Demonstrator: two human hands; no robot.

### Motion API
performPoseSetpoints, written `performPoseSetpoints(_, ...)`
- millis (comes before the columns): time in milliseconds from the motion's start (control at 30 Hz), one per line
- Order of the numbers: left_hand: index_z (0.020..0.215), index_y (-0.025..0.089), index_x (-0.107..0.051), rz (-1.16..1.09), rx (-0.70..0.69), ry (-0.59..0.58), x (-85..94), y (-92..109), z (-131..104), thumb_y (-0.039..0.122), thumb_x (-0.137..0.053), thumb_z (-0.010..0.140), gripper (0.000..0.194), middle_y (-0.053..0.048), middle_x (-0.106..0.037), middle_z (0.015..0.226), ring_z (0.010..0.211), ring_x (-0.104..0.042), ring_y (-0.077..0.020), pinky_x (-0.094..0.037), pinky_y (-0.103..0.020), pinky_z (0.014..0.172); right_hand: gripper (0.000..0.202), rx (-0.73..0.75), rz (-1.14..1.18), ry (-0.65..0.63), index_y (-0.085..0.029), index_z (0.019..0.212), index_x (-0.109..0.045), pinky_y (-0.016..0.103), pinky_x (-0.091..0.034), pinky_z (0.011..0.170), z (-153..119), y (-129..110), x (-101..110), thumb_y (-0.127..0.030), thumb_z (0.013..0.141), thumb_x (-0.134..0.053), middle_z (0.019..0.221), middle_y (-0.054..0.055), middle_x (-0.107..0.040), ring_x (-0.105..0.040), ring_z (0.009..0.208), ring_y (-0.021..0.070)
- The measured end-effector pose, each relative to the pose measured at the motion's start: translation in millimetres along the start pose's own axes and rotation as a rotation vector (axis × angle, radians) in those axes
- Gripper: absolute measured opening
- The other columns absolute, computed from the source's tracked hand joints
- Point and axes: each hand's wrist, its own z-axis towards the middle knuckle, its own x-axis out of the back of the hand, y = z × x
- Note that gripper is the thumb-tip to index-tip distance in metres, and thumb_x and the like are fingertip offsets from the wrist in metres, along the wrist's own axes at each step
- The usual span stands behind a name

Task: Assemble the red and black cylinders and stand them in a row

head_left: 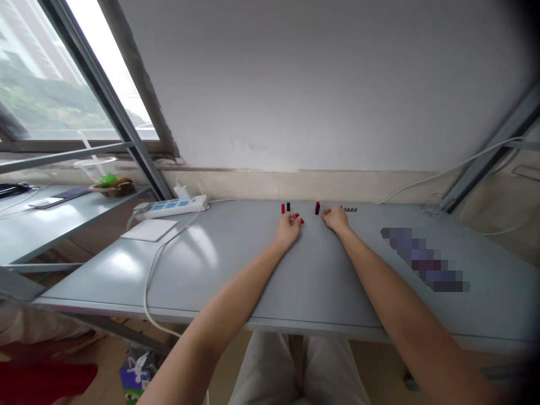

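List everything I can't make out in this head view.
All in the head view:
Left hand: too small to tell whether its fingers grip the red piece.
Right hand: its own fingers hide whether it holds anything.
Small dark pieces: too small to identify.
Item at the table's right: pixelation covers its details.
Red item at lower left: cut off by the picture's edge.

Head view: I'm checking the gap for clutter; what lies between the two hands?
Red and black pieces near the right hand; a red piece juts from the left hand, in the head view.
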Motion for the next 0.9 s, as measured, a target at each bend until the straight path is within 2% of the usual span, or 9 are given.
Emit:
performPoseSetpoints(400, 0.076, 0.016, -0.049, -0.065, 0.062, 0.020, 1.2, 6, -4, 0.020, -0.053, 0.080, 0.007, -0.001, -0.058, 0.062, 0.060, -0.055, -0.0097, -0.042, -0.023, 0.063, 0.022, -0.015, 0.006, 0.004, -0.015, 0.087, -0.072, 0.028, -0.046, 0.073, 0, -2, 0, -0.018, 0.072, -0.056, 0.089, 0.012, -0.070, -0.063, 0.088, 0.0231)
performPoseSetpoints(700, 0.073, 0.017, -0.047, -0.089, 0.091, 0.012, 2.5, 8, -5, 0.020, -0.052, 0.080, 0.010, 0.000, -0.056, 0.059, 0.055, -0.052, -0.0089, -0.039, -0.022, 0.058, 0.022, -0.045, 0.018, -0.039, -0.014, 0.088, -0.072, 0.026, -0.046, 0.072, 0, -2, 2, -0.022, 0.073, -0.058, 0.091, 0.013, -0.069, -0.063, 0.090, 0.0220)
performPoseSetpoints(900, 0.073, 0.017, -0.049, -0.074, 0.096, 0.021, 2.4, 9, -5, 0.022, -0.054, 0.080, 0.010, 0.001, -0.055, 0.059, 0.053, -0.050, -0.0082, -0.038, -0.021, 0.056, 0.022, -0.039, -0.043, -0.086, -0.013, 0.087, -0.071, 0.025, -0.045, 0.072, -3, -5, 11, -0.025, 0.072, -0.061, 0.093, 0.014, -0.069, -0.063, 0.092, 0.0229)
